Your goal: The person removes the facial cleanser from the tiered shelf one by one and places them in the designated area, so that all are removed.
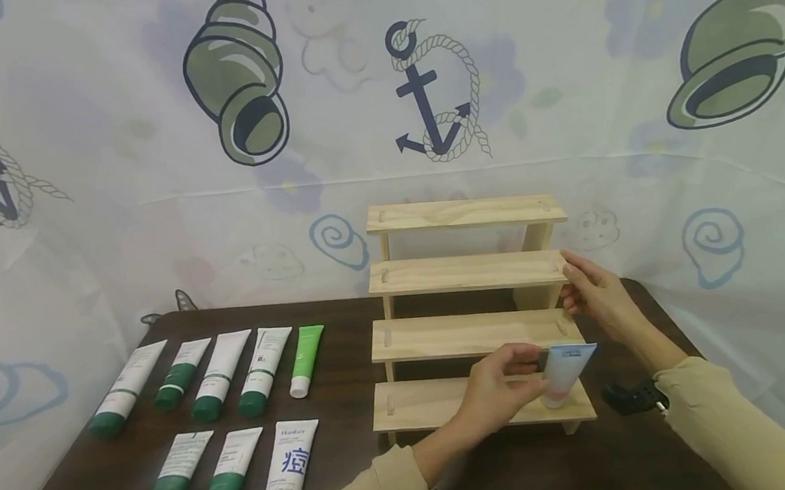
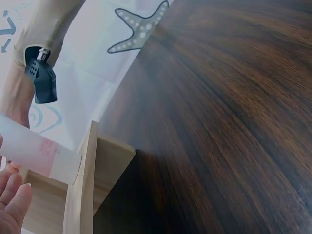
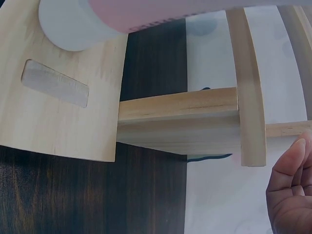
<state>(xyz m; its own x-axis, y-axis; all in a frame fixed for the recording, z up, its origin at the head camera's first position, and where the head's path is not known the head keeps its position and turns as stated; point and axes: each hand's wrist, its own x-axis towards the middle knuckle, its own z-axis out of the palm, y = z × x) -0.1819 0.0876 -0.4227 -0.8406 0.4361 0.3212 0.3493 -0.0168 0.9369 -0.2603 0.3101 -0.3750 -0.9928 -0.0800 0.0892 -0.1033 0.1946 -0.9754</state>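
Observation:
A small pale tube [image 1: 566, 370] with a pinkish lower part stands cap-down at the right end of the bottom shelf [image 1: 441, 402] of a wooden stepped rack. My left hand [image 1: 496, 388] is just left of this tube, thumb and fingers spread apart with their tips right at its side. In the left wrist view the tube [image 2: 46, 151] has its cap against the shelf board. My right hand [image 1: 596, 293] pinches the right end of the rack's second shelf from the top [image 1: 465, 271]. The right wrist view shows its thumb and finger [image 3: 292, 170] at that board's edge.
On the dark table [image 1: 356, 466] to the left lie several tubes in two rows: green-and-white ones [image 1: 221, 373], a bright green one [image 1: 307, 357] and a blue-capped one [image 1: 289, 472]. A patterned cloth [image 1: 117, 222] hangs behind the table. Each wrist wears a dark camera [image 1: 633, 397].

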